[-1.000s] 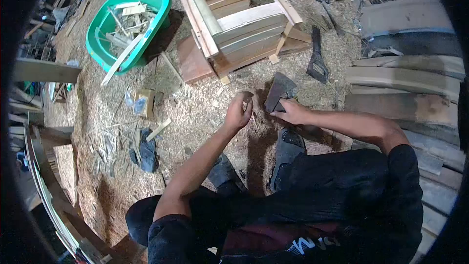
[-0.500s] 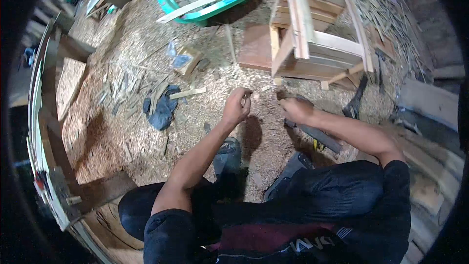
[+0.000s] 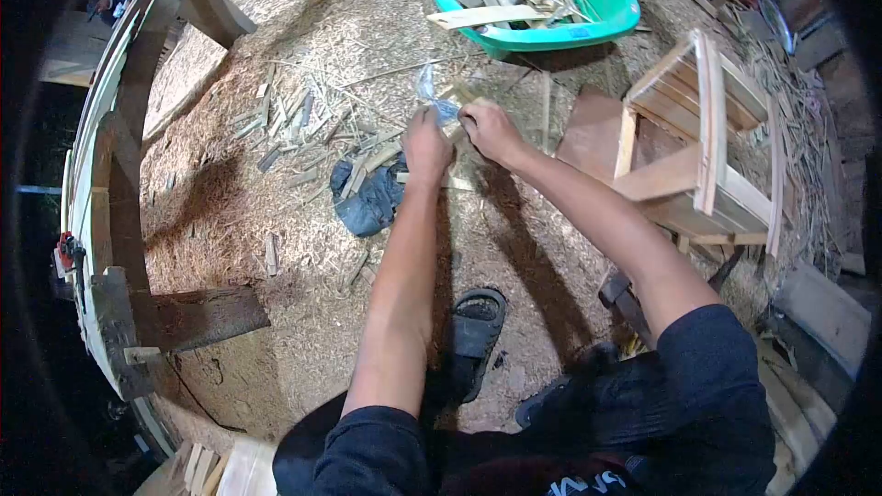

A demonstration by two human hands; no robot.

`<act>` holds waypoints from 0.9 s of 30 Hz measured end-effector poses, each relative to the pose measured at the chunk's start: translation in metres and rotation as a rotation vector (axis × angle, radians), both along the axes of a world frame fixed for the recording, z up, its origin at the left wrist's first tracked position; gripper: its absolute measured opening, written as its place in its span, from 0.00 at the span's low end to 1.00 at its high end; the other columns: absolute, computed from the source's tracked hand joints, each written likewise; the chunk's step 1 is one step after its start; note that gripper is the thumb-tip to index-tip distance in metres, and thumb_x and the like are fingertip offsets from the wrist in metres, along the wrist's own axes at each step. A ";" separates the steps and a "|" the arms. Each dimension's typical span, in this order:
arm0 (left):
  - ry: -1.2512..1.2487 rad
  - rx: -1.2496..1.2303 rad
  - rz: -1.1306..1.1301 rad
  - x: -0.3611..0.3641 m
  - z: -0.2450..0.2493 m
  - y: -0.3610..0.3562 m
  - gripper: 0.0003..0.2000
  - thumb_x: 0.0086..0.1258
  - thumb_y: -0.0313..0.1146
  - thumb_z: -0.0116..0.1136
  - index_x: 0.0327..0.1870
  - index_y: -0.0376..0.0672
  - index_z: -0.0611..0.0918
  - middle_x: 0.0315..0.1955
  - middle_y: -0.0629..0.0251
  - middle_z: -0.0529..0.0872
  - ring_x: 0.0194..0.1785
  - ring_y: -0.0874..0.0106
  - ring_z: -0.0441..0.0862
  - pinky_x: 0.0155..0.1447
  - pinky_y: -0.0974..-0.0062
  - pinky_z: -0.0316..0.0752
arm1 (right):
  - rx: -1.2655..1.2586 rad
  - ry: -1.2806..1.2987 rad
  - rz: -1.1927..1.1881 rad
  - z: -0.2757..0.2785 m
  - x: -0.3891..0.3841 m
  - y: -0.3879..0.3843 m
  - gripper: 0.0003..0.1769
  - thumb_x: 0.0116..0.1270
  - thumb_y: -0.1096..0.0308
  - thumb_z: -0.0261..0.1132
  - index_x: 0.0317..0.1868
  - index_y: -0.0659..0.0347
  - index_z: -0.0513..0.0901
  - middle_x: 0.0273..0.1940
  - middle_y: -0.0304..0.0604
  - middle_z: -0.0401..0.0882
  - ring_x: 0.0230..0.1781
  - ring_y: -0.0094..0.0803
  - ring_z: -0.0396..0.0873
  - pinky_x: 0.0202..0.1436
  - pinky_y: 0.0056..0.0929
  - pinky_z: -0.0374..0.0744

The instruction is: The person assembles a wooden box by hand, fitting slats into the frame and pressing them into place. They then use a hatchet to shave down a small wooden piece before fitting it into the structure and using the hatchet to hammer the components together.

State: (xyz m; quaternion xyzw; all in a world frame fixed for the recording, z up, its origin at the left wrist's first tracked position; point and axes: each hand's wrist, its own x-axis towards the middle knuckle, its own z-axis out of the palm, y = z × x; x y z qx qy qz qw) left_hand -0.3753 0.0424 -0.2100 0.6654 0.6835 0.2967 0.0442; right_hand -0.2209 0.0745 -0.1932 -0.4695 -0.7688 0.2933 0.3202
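A clear plastic bag (image 3: 445,111) with a bluish part lies at a small wooden block (image 3: 457,94) on the shavings-covered ground. My left hand (image 3: 428,144) is closed at the bag's near left side, fingers bent down onto it. From the right, my right hand (image 3: 492,132) has its fingers curled at the bag's other edge, close to the block. The hands themselves hide much of the bag, and its contents cannot be made out. Just below my left hand lies a crumpled dark plastic bag (image 3: 367,207) with wood scraps on it.
A green tub (image 3: 560,37) full of wood offcuts stands at the far side. To the right sits a slatted wooden frame (image 3: 712,129) beside a brown board (image 3: 588,133). A beam structure (image 3: 119,193) runs along the left. My sandalled foot (image 3: 478,335) rests on the shavings.
Both hands have reached forward and left, from above the shavings to the clear plastic bag, and come closer together. The view has swung left, so the tub and frame appear farther right.
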 end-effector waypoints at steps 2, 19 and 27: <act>0.100 -0.168 -0.033 -0.004 0.006 0.007 0.21 0.65 0.28 0.55 0.61 0.40 0.78 0.60 0.53 0.77 0.63 0.53 0.74 0.64 0.49 0.70 | 0.095 -0.103 -0.026 -0.018 -0.014 0.021 0.09 0.68 0.66 0.63 0.42 0.60 0.87 0.44 0.55 0.82 0.47 0.52 0.80 0.52 0.46 0.78; 0.035 -0.231 0.031 -0.007 -0.037 0.006 0.19 0.69 0.30 0.51 0.61 0.40 0.78 0.66 0.57 0.74 0.72 0.55 0.67 0.69 0.44 0.63 | 0.064 -0.287 -0.096 -0.066 -0.044 0.052 0.09 0.65 0.66 0.63 0.37 0.63 0.85 0.45 0.56 0.83 0.47 0.56 0.81 0.54 0.51 0.78; -0.164 -0.038 -0.025 -0.011 -0.032 0.008 0.20 0.64 0.23 0.54 0.59 0.35 0.78 0.56 0.48 0.81 0.61 0.48 0.76 0.67 0.57 0.70 | -0.068 -0.079 -0.139 -0.024 -0.032 0.043 0.09 0.64 0.68 0.66 0.40 0.65 0.85 0.39 0.60 0.84 0.41 0.57 0.84 0.48 0.50 0.80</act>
